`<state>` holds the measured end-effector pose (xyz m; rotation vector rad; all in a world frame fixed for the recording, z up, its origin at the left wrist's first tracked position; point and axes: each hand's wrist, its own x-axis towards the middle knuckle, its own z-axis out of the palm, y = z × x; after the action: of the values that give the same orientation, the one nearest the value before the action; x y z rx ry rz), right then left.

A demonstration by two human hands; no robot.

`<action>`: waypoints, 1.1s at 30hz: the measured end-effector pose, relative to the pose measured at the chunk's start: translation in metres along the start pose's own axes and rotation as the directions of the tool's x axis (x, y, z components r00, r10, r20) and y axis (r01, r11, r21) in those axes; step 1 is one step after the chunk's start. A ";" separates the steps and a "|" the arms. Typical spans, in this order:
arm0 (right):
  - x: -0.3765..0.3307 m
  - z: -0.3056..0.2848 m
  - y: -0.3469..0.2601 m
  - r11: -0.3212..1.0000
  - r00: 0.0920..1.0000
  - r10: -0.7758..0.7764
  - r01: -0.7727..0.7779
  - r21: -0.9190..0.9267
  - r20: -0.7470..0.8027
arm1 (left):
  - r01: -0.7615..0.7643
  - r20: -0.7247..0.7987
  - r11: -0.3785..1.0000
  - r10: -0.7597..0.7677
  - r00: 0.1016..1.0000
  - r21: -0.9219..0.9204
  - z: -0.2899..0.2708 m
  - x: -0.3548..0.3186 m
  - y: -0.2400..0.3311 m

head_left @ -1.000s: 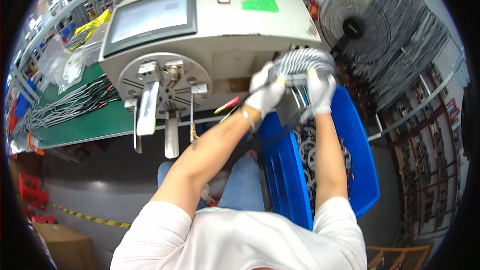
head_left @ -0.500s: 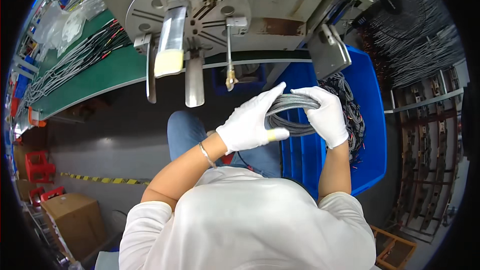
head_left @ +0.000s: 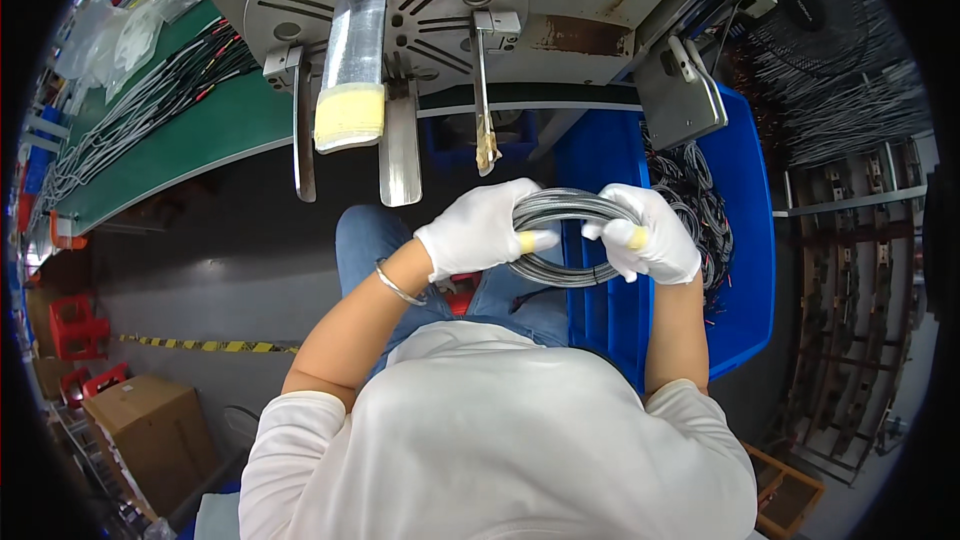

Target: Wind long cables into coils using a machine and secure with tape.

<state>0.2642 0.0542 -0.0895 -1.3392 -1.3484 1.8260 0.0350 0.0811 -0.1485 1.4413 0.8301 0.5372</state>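
Observation:
A coil of grey cable [head_left: 570, 204] is held level in front of my body, its loops forming an oval ring. My left hand [head_left: 483, 230], in a white glove with a yellow thumb tip, is closed round the coil's left side. On the right side my right hand [head_left: 655, 237], gloved the same way, grips the loops with its thumb inside the ring. A thin dark band or tie shows on the coil's near edge. Above it is the winding machine's round slotted plate [head_left: 440, 45], with several metal prongs; one wide prong [head_left: 350, 120] has yellow tape at its end.
Right of my legs stands a blue bin [head_left: 745, 310] holding several coiled cables [head_left: 705, 225]. On the green table [head_left: 150, 150] at the left lie loose cables [head_left: 150, 100]. A fan [head_left: 805, 10] and a metal rack [head_left: 850, 320] stand at the right, a cardboard box [head_left: 155, 440] at lower left.
The coil has shifted slightly left and turned so its ring opening shows. My left hand has rolled round its side, and my right thumb has come inside the ring. The view has shifted a little.

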 end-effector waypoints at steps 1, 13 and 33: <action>-0.001 -0.006 0.005 0.992 0.997 -0.004 -0.005 0.123 0.074 | -0.004 0.027 0.999 0.005 1.000 -0.034 -0.004 -0.001 -0.005; 0.007 0.012 -0.018 0.898 0.940 0.235 -0.113 -0.424 0.248 | -0.058 0.489 0.987 -0.022 0.872 0.148 -0.023 0.006 0.024; 0.025 0.019 0.018 0.301 0.755 -0.653 0.336 -0.893 0.064 | 0.303 0.250 0.941 -0.333 0.909 0.149 0.014 -0.002 0.043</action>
<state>0.2399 0.0600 -0.1158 -1.2752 -2.3073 0.3447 0.0514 0.0745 -0.1071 1.4011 0.8593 0.0423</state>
